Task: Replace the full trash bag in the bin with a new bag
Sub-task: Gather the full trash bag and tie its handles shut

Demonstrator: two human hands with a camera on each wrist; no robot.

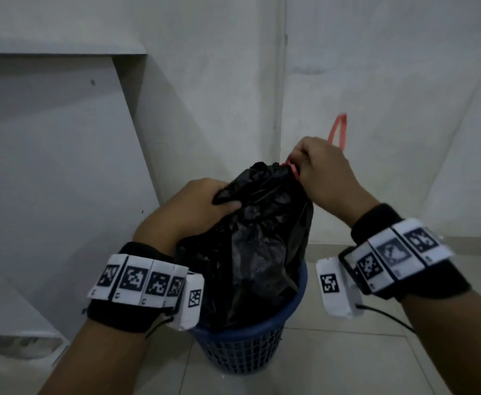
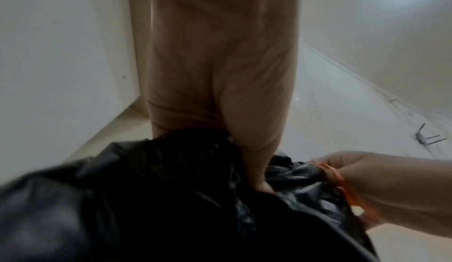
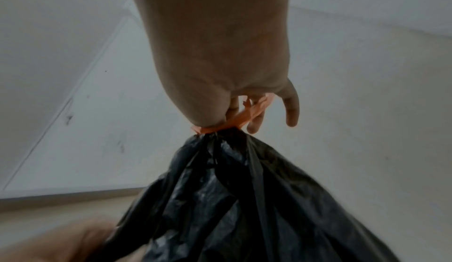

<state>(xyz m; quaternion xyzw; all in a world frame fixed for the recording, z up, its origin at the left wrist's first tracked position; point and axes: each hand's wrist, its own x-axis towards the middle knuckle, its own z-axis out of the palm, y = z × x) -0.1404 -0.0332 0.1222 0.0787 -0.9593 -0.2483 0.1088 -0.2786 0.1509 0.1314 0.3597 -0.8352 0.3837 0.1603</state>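
A full black trash bag (image 1: pixel 256 246) stands in a blue mesh bin (image 1: pixel 242 352) on the floor, its gathered top risen well above the rim. My left hand (image 1: pixel 202 203) grips a bunch of plastic on the bag's upper left side, thumb pressed into the folds (image 2: pixel 257 169). My right hand (image 1: pixel 319 172) pinches the orange drawstring (image 3: pixel 234 121) right at the cinched neck of the bag (image 3: pixel 244 198). The little finger sticks out loose. A loop of the drawstring (image 1: pixel 339 129) stands up behind that hand. The bag's lower half is hidden inside the bin.
The bin sits on pale floor tiles (image 1: pixel 347 360) near a corner of white walls (image 1: pixel 285 81). A white slanted panel (image 1: pixel 48 166) rises close on the left. A small grey metal piece (image 2: pixel 428 140) lies on the floor farther off.
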